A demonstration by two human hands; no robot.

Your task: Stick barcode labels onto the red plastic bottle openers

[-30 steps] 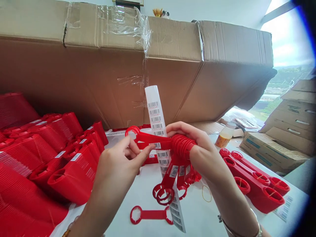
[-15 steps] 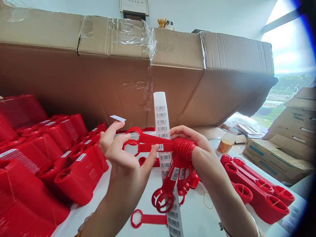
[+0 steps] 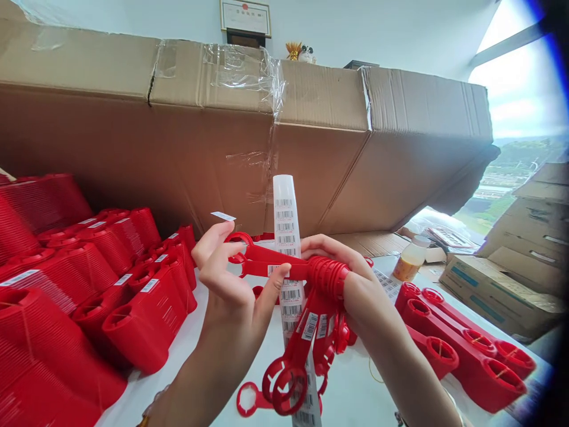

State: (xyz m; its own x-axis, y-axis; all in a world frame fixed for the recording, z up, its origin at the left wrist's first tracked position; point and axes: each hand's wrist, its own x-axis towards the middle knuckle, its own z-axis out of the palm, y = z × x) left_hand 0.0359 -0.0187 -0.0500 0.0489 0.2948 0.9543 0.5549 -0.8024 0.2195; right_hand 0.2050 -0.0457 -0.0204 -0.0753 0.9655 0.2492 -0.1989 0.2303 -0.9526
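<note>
Red plastic handles (image 3: pixel 275 267), roughly level, pointing left, in closed grip of right hand (image 3: pixel 360 284)

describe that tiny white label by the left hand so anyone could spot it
Below the big cardboard carton, a strip of barcode labels stands upright between the person's hands. On its left, the raised left hand has the small white label at its index fingertip, alone, not on the strip or any red piece.
</note>
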